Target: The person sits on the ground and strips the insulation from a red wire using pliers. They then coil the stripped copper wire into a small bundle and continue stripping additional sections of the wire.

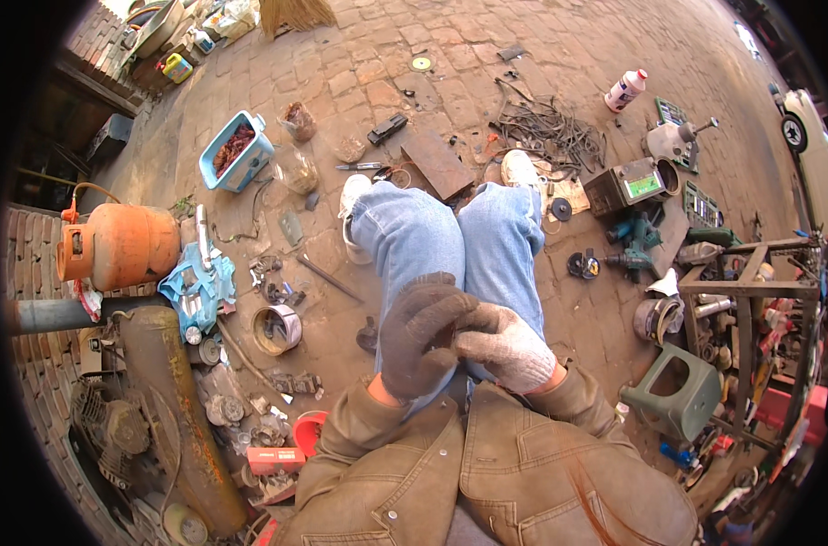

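Note:
My left hand (419,338), in a dark, dirty work glove, is held above my lap with its fingers curled inward. The fingertips of my right hand (511,347), in a whitish knit glove, meet it from the other side. Anything pinched between the two is hidden by the gloves. Beneath them are my knees in blue jeans (414,235). A rusty metal block (438,164) lies on the bricks between my shoes, with a tangle of dark cables (554,133) beyond it. A pen-like tool (359,166) rests near my left shoe.
Left are an orange gas cylinder (137,239), a blue tub of reddish scrap (240,153) and a tape roll (277,329). Right are a battery (622,184), a green cordless drill (639,242), a green plastic stool (680,396) and a metal frame (748,290). A white bottle (625,90) stands farther out.

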Demonstrator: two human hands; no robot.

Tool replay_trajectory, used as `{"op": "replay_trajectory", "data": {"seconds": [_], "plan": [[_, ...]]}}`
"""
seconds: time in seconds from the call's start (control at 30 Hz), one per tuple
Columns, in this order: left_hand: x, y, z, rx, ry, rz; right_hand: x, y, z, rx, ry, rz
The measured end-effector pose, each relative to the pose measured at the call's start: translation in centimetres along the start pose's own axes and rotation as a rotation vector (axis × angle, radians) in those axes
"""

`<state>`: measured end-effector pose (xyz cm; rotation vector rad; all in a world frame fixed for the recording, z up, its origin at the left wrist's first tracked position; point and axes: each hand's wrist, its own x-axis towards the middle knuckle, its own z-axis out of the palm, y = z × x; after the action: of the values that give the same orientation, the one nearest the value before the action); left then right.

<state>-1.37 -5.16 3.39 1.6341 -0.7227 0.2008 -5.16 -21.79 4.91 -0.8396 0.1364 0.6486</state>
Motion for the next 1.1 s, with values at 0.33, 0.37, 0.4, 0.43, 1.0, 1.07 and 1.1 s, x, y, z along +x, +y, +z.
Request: {"op": "replay_trajectory", "data": {"seconds": [0.33,0.37,0.4,0.43,1.0,1.07,1.1], "plan": [[0.3,-0.8,0.5,-0.158,-0.005,-0.05,-0.3,-0.8,0.2,0.089,-0.018,-0.016],[0.4,-0.8,0.3,-0.184,-0.01,-0.072,-0.3,-0.8,0.2,0.072,-0.02,0.005],[0.6,-0.7,0.2,-0.19,-0.02,-0.072,-0.3,-0.8,0.2,0.055,-0.024,0.023],[0.7,-0.7,0.2,-0.194,-0.021,-0.07,-0.3,-0.8,0.2,0.035,-0.03,0.038],[0.4,-0.6,1.6,-0.457,0.133,-0.366,1.0,0.9,1.9,0.187,0.305,-0.123],[0.3,-0.1,2.0,-0.504,0.153,-0.463,1.1,1.2,2.0,0.392,0.218,-0.148],[0.1,0.2,2.1,-0.504,0.167,-0.498,1.1,1.2,2.0,0.492,0.184,-0.157]]}}
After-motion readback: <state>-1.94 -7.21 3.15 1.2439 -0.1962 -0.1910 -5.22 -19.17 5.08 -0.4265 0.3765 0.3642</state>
